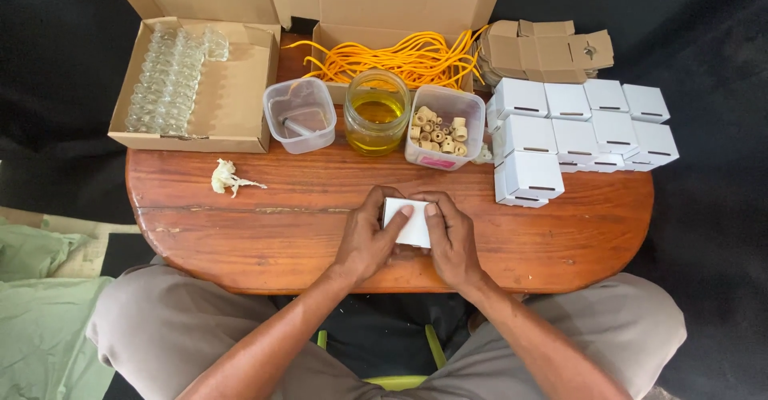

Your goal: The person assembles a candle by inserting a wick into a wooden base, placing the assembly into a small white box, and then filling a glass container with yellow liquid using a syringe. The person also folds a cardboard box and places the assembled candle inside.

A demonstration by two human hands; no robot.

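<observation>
Grip: left hand (pixel 366 240) and right hand (pixel 453 238) both closed around a small white box (pixel 409 222), thumbs pressing its top.
Location: box at the near edge of the wooden table (pixel 240 232), in front of the person.
Risk, crushing: thin card may dent under hard thumb pressure.
Risk, spill: the open jar of yellow oil (pixel 377 112) stands just beyond; a forward reach could tip it.
Risk, stack: the finished white boxes (pixel 580 128) sit close on the right; an elbow swing could knock them.
</observation>
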